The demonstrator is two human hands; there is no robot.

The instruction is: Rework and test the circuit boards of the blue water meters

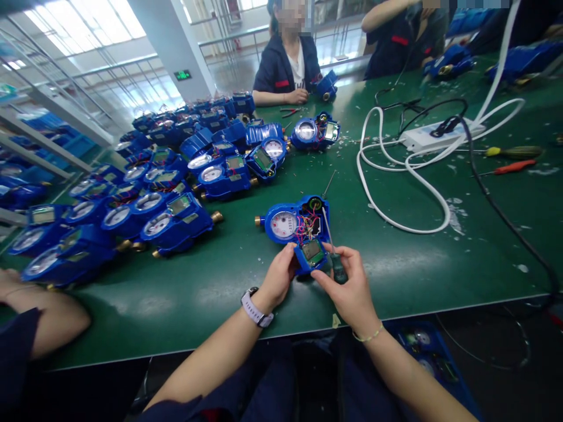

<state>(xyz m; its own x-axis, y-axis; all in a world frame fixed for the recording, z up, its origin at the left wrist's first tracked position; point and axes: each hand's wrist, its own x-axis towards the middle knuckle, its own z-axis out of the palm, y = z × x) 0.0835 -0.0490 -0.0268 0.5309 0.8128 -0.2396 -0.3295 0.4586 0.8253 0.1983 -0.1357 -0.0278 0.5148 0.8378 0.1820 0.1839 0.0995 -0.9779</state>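
An opened blue water meter point(290, 225) lies on the green table point(220, 287) in front of me, its dial, coloured wires and small display board exposed. My left hand point(278, 278) grips the meter's near edge beside the display board. My right hand point(349, 287) is closed round a green-handled screwdriver point(338, 266), whose thin shaft points up over the meter's right side.
Many blue meters point(145, 205) are piled at the left and back. A white cable point(396, 176), a power strip point(440, 135) and two screwdrivers point(512, 159) lie to the right. Another person's arm point(44, 310) rests at the near left; two people sit at the far side.
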